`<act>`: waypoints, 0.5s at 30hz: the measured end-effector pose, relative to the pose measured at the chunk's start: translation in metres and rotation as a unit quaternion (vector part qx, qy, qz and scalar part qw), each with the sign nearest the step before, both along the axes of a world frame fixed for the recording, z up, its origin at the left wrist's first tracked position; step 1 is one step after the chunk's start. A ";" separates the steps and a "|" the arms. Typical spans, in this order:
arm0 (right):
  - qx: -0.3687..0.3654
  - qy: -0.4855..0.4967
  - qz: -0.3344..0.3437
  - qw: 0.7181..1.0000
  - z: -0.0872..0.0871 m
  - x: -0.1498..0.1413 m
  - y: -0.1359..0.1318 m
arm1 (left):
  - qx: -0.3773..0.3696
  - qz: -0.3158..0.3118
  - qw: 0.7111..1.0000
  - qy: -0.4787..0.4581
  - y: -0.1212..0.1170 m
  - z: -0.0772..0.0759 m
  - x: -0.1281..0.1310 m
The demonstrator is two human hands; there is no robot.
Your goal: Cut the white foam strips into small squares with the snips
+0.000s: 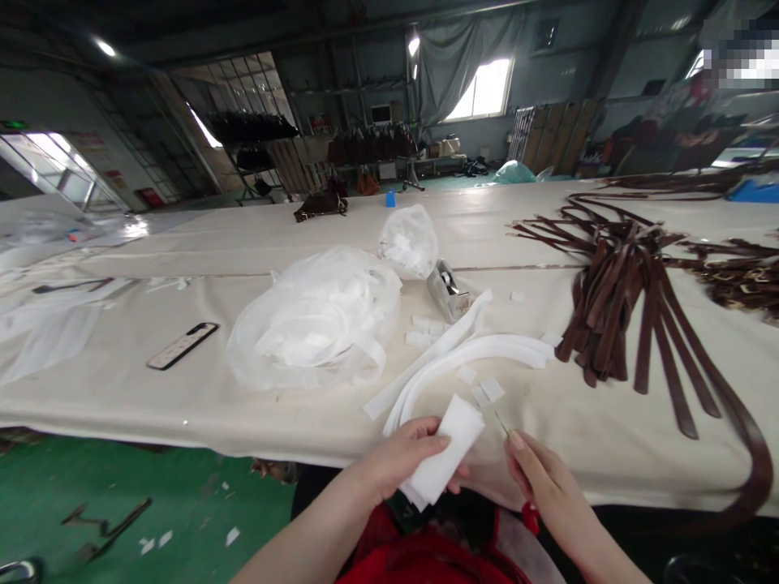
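Observation:
My left hand (419, 454) is closed around a folded wad of white soft sheet material (449, 446), thumb on top, just past the table's front edge. To its right, my right hand (539, 470) pinches a thin, pointed metal tool (501, 422). A red part (531, 517) shows below that hand, so it looks like a pair of scissors, though most of it is hidden by the fingers. Beyond the hands lie long white strips (468, 350), curved across the tabletop. Small cut white pieces (492, 389) are scattered near the fingertips.
A clear plastic bag (316, 316) of white strips and a smaller bag (409, 242) stand on the cloth-covered table (200, 397). A tape dispenser (449, 292) is beside them. Brown leather straps (621, 308) are heaped right; a phone (182, 346) lies left.

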State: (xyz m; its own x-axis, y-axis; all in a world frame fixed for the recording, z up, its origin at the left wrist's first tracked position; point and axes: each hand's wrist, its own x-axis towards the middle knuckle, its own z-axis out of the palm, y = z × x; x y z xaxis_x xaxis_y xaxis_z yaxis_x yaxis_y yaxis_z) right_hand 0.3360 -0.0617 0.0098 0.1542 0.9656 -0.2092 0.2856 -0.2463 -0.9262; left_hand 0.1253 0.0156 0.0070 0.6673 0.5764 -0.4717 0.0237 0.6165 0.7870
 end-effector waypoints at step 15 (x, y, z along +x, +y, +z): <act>-0.038 0.038 0.129 0.990 -0.007 -0.035 -0.031 | 0.024 -0.022 0.999 -0.016 -0.038 -0.012 -0.030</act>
